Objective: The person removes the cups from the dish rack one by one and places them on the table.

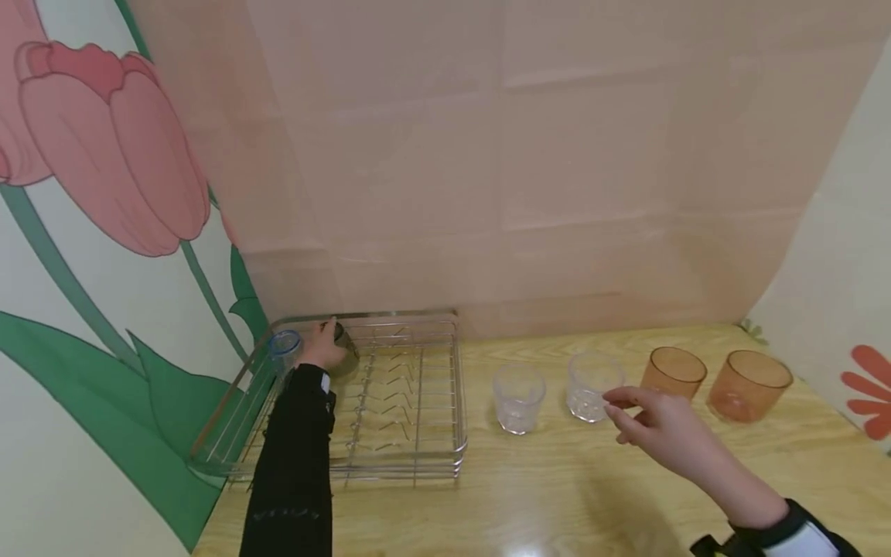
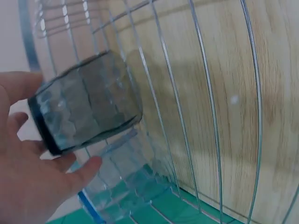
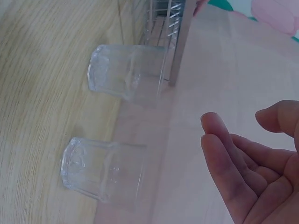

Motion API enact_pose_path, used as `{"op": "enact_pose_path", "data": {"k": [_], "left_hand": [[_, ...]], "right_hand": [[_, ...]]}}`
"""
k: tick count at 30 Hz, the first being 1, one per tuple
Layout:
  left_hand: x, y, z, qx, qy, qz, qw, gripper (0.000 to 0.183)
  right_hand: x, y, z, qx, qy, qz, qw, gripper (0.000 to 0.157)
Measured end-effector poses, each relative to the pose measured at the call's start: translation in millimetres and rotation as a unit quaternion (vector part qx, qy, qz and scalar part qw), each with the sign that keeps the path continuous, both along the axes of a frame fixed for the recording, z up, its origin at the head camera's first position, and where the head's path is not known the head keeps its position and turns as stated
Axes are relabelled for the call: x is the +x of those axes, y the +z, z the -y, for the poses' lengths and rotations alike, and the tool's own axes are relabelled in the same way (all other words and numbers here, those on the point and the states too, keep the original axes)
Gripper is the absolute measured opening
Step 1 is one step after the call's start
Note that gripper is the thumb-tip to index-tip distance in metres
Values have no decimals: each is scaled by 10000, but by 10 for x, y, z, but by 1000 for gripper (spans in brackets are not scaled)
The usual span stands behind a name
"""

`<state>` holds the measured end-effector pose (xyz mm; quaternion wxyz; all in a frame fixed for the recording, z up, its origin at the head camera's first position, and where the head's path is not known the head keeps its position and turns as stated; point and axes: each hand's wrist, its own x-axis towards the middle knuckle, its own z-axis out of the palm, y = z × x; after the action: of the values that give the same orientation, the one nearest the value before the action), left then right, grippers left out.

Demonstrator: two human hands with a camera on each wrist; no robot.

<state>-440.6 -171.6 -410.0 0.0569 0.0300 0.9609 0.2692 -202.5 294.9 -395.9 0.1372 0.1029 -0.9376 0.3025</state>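
Note:
My left hand (image 1: pixel 323 348) reaches into the wire dish rack (image 1: pixel 455 402) at the left and grips a smoky grey glass (image 2: pixel 88 102) near its dark rim. Beside it in the rack, a clear glass with a blue rim (image 1: pixel 285 343) sits close to my fingers. My right hand (image 1: pixel 664 429) hovers over the table, holding nothing, its thumb and loosely bent fingers apart. Nearest to it is a clear glass (image 1: pixel 592 387) standing on the wood-patterned table. Another clear glass (image 1: pixel 518 398) stands to the left, between that one and the rack.
Two amber glasses (image 1: pixel 674 370) (image 1: pixel 748 387) stand farther right, one partly behind my right hand. A pinkish sheet (image 1: pixel 501 170) covers the back wall. The left panel (image 1: pixel 90 309) with printed tulips runs along the rack's side.

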Motion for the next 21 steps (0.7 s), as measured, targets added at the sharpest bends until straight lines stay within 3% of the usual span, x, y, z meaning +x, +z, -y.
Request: {"op": "enact_pose_path", "data": {"k": [2,6,10,17,21], "left_hand": [[-30,-50,-52,-58,123,-65,9999,72],[-103,-120,-99,-432,309,-573,9969,67],[-95,-92,-87,-759,150,-888,9930,63],[35,100,-113,-664,-38,-660,9956,61],[34,123,-109,-486,32,-602,9970,59]], "right_hand": [[6,24,16,-43,5,93,9999,23],[5,66,39,-85,69,184,9998,25],[-8,75,42,-125,195,117,9997,23],[-15,45,51,-135,397,1,9991,19],[-40,24,54,-114,495,37,9987,20]]}}
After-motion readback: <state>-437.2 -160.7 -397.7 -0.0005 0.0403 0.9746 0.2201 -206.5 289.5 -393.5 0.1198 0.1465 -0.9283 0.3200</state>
